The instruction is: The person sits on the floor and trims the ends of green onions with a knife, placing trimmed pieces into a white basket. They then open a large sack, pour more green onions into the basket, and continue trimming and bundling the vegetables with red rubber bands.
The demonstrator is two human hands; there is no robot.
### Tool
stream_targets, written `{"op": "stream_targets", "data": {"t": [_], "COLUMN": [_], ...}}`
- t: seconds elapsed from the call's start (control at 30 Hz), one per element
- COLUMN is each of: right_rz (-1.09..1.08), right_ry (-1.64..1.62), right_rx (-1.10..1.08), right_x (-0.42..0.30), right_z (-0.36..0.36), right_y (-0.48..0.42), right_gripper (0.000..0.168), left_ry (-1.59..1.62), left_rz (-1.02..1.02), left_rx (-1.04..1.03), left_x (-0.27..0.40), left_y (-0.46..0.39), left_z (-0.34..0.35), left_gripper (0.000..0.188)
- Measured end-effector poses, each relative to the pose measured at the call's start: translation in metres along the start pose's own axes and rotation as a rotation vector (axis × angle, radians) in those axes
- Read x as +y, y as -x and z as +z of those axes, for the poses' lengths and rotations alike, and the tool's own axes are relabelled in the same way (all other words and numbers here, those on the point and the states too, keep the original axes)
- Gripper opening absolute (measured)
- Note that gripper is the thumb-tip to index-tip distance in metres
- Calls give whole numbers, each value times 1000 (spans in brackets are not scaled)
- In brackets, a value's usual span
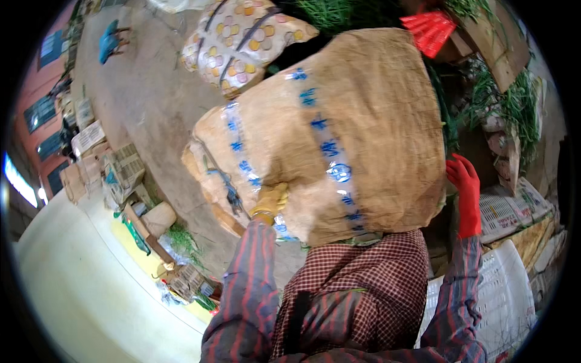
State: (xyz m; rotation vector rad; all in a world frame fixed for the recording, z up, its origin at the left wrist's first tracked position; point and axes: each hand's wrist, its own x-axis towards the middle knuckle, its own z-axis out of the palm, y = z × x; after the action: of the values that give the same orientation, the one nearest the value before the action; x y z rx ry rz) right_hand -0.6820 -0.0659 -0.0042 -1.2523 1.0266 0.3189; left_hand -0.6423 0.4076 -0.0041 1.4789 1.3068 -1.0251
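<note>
A large tan padded cover [386, 100], crossed by clear tape with blue printing, lies before me against my checked apron [363, 272]. My left hand [271, 199], in a yellow glove, is closed on a fold of the cover near a taped strip. At the right edge of the cover is my right hand [464, 174] in a red rubber glove, its fingers partly spread; whether they touch the edge cannot be told. A dark cord [229, 186] lies at the cover's left end. What is under the cover is hidden.
A flower-patterned bundle [245, 41] with dark straps stands beyond the cover. Green leafy stalks [522, 109] and a red plastic piece [429, 31] are at the upper right. White plastic crates [510, 211] stand at my right, a blue stool [109, 41] far left, boxes [125, 168] at left.
</note>
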Motion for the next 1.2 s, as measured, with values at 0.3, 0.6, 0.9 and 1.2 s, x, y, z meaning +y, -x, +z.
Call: {"op": "stream_targets", "data": {"t": [0.3, 0.6, 0.9, 1.2], "right_rz": [-38, 313, 245, 339], "right_ry": [74, -297, -363, -115], "right_rx": [44, -371, -419, -209], "right_x": [13, 30, 17, 156], "right_z": [75, 213, 207, 210], "right_y": [106, 176, 208, 261], "right_gripper": [22, 34, 23, 26], "left_ry": [203, 218, 247, -242], "left_rz": [182, 300, 347, 633], "left_rx": [-292, 30, 76, 696], "left_x": [-18, -82, -95, -43], "left_y": [1, 89, 60, 14], "left_z": [-6, -76, -92, -98], "left_gripper": [22, 25, 9, 67]}}
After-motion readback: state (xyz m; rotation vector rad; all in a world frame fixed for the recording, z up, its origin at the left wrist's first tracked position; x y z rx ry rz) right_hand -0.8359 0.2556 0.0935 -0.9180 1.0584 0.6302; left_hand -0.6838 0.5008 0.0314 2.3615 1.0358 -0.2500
